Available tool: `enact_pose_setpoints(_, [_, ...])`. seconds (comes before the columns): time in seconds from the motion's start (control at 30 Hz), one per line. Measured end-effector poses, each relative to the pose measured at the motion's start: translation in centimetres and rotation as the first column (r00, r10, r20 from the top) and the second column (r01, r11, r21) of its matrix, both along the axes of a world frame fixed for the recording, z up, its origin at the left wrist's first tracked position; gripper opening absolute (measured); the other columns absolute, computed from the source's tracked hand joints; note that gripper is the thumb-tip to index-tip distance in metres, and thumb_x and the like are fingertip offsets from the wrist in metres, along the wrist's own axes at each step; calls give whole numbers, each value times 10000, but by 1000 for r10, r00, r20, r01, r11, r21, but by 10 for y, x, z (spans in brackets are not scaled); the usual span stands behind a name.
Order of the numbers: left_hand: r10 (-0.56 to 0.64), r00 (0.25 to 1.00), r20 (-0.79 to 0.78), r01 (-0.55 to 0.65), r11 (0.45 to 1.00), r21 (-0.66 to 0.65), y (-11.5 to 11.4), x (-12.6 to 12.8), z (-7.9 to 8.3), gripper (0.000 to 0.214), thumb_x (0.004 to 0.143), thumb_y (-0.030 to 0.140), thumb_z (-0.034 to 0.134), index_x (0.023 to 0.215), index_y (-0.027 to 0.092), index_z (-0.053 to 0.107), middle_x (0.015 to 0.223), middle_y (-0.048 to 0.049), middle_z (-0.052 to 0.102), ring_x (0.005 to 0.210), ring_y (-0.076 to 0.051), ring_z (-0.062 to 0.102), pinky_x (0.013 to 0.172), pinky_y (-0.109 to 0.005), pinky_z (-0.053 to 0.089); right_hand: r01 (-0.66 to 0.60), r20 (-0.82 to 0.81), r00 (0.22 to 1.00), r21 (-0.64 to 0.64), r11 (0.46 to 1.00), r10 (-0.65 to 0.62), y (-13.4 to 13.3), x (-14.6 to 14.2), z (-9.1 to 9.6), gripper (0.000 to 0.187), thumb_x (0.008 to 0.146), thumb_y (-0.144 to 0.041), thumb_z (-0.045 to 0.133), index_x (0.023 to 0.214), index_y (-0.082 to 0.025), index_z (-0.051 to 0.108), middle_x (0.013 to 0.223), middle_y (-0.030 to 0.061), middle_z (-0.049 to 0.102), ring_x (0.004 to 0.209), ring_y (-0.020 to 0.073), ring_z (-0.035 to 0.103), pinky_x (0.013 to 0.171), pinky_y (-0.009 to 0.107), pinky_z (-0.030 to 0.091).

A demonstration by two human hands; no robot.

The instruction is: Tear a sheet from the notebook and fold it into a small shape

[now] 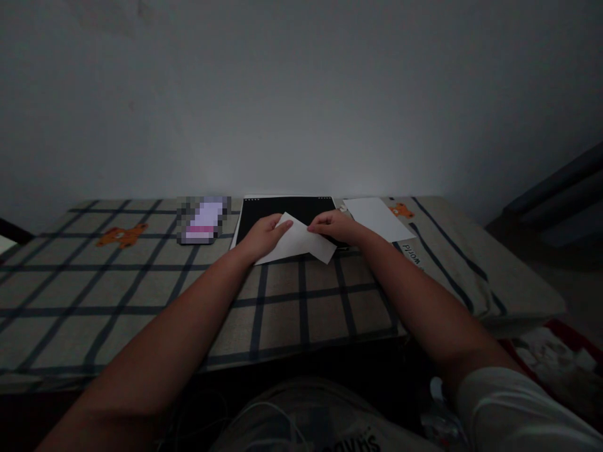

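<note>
A folded sheet of white paper (pixel 294 242) is held over the near part of a flat black board or pad (pixel 287 207). My left hand (pixel 266 237) grips the paper's left side, thumb on top and fingers behind it. My right hand (pixel 333 226) pinches the paper's upper right edge between thumb and fingertips. One corner of the paper points up between the hands, and another flap hangs toward the lower right. Under the black board, a white edge shows at its left side.
A phone with a lit, blurred screen (pixel 205 220) lies left of the board. Another white sheet (pixel 379 218) lies to the right. The checked tablecloth (pixel 282 307) covers the table against a wall. Low on the right are a clear plastic bottle (pixel 440 417) and a red container (pixel 577 339).
</note>
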State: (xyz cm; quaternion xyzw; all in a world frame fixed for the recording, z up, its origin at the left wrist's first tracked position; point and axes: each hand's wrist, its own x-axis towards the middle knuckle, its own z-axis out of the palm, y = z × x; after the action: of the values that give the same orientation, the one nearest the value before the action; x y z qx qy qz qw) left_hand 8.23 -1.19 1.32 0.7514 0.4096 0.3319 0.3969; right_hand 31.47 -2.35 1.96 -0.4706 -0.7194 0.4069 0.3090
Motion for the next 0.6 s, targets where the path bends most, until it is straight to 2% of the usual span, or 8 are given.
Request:
enact_pose_setpoints(0.13, [-46, 999, -14, 46, 999, -1, -1, 1, 0, 398, 847, 559, 531, 844, 173, 630, 782, -14, 626, 717, -154, 555, 626, -237, 438, -8, 10, 1000, -4, 1000, 8, -2, -4, 0, 321, 764, -483, 654, 784, -168, 709, 714, 20, 636, 632, 131, 516, 549, 255, 368])
enact_pose_setpoints(0.33, [-81, 996, -33, 82, 996, 32, -4, 3, 2, 360, 862, 516, 517, 804, 174, 610, 776, -7, 603, 716, -142, 537, 636, -235, 427, -2, -35, 999, 52, 999, 3, -3, -12, 0, 341, 759, -492, 641, 785, -157, 697, 726, 15, 618, 666, 132, 510, 589, 263, 364])
enact_pose_setpoints(0.5, [-72, 997, -20, 72, 997, 8, -5, 4, 1, 359, 856, 522, 512, 814, 176, 599, 764, -3, 598, 701, -143, 529, 626, -235, 424, 21, -46, 999, 50, 999, -18, -3, -14, -1, 344, 737, -499, 651, 758, -157, 684, 695, 11, 607, 653, 132, 503, 590, 268, 358])
enact_pose_setpoints(0.6, [-36, 997, -67, 40, 998, 57, -4, 4, 0, 383, 869, 526, 498, 796, 168, 615, 762, -6, 605, 708, -147, 531, 622, -235, 409, 29, -46, 999, 70, 997, -26, -3, -15, -2, 347, 728, -506, 655, 730, -160, 665, 682, 8, 599, 637, 128, 491, 580, 266, 353])
